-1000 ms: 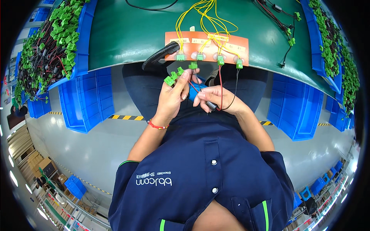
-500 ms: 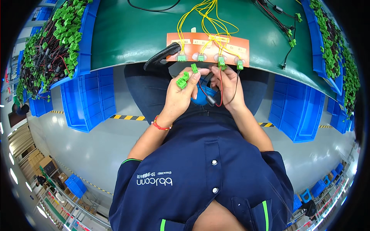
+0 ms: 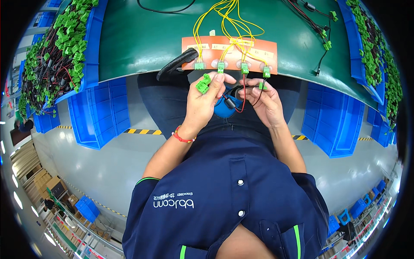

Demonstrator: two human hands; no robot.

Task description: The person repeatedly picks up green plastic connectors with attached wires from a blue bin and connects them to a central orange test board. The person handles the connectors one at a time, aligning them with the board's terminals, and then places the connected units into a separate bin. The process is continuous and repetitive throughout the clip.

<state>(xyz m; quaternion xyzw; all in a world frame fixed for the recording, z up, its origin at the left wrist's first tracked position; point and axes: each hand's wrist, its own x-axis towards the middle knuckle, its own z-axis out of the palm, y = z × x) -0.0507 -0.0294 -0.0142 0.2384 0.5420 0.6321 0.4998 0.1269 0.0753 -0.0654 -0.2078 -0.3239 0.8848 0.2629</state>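
My left hand (image 3: 203,100) is closed around green terminal plugs (image 3: 203,83). Its thumb and index finger are at the second socket from the left, where another green plug (image 3: 221,67) sits against the orange board (image 3: 233,48). My right hand (image 3: 268,102) pinches a green plug (image 3: 262,85) with black wire just below the rightmost socket. Red and black wires with a small black cylinder (image 3: 231,103) hang between my hands. Green plugs are also at the third socket (image 3: 244,68) and the fourth socket (image 3: 266,71), with leads hanging from them.
Yellow wires (image 3: 236,19) run from the board across the green table (image 3: 142,43). A black curved handle (image 3: 177,64) lies by the board's left end. Blue bins of green-plugged cables (image 3: 92,47) stand on both sides. Several loose cables (image 3: 317,30) lie at the right.
My left hand has brought a green plug up to the second socket. My right hand has shifted right and down from the third socket, with a green plug now showing between its fingers.
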